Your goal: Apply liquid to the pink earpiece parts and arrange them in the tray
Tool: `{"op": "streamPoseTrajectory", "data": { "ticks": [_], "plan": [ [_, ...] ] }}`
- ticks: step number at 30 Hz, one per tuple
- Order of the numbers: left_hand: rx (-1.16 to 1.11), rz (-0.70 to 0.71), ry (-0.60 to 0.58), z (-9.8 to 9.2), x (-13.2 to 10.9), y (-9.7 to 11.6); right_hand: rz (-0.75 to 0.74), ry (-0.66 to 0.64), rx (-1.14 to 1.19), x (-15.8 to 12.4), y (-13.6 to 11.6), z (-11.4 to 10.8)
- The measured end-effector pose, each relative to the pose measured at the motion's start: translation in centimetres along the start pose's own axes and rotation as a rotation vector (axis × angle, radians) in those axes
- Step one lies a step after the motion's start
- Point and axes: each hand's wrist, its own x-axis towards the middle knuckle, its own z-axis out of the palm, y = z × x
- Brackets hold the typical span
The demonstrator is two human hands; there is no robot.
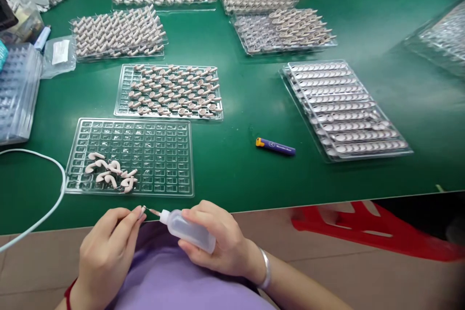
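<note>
Between the thumb and fingers of my left hand (111, 247) is a small white earphone housing (143, 209), mostly covered by the fingertips. My right hand (221, 240) is wrapped around a translucent squeeze bottle (191, 230) with a white cap and a thin needle tip (154, 211). That tip points left at the end of the earphone housing; whether they touch I cannot tell. Just beyond my hands lies a clear plastic tray (163, 155), with several loose white earphone housings (111, 170) in its lower left part.
Behind it, another tray (123, 92) carries rows of earphone pieces. A purple lighter (276, 147) lies mid-table, left of a tray of round white parts (348, 106). A white cable (60, 193) curves at the left. Below the table edge is a red plastic stool (341, 232).
</note>
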Motion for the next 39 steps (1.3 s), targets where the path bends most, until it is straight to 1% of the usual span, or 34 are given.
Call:
{"op": "streamPoseTrajectory", "data": {
  "ticks": [7,13,18,20,22,25,27,28,30,32,34,36,39],
  "plan": [
    [-0.010,-0.009,0.000,0.2,-0.4,-0.2,-0.002,-0.020,-0.025,0.0,0.0,-0.1],
    [-0.004,-0.017,-0.010,0.2,-0.4,-0.3,0.004,-0.009,-0.015,-0.2,0.0,0.0],
    [-0.013,-0.018,0.005,0.2,-0.3,-0.2,0.016,-0.005,-0.002,-0.3,0.1,-0.1],
    [-0.030,-0.032,0.009,0.2,-0.3,-0.2,0.047,0.014,0.042,-0.4,0.0,-0.3],
    [-0.073,-0.079,0.020,0.3,-0.5,-0.2,0.119,0.042,0.130,-0.5,-0.2,-0.5],
    [-0.256,-0.224,0.022,0.1,-0.9,0.1,0.269,0.086,0.243,-0.5,-0.6,-0.4],
    [-0.446,-0.372,-0.025,0.0,-1.1,0.5,0.334,0.091,0.282,-0.3,-1.0,0.1],
    [-0.549,-0.459,-0.061,-0.1,-1.2,0.8,0.341,0.088,0.297,-0.3,-1.1,0.5],
    [-0.763,-0.654,-0.170,-0.1,-1.4,1.5,0.300,0.070,0.316,-0.1,-1.4,1.3],
    [-0.971,-0.877,-0.297,0.2,-1.5,2.0,0.209,0.070,0.288,-0.1,-1.4,2.1],
    [-1.140,-1.090,-0.405,0.7,-1.7,2.4,0.109,0.078,0.209,-0.2,-1.4,2.6],
    [-1.259,-1.260,-0.468,1.4,-2.1,2.7,0.043,0.088,0.091,-0.3,-1.2,2.9],
    [-1.360,-1.405,-0.497,2.3,-2.6,2.9,0.000,0.097,-0.063,-0.6,-1.0,3.0]
  ]
}}
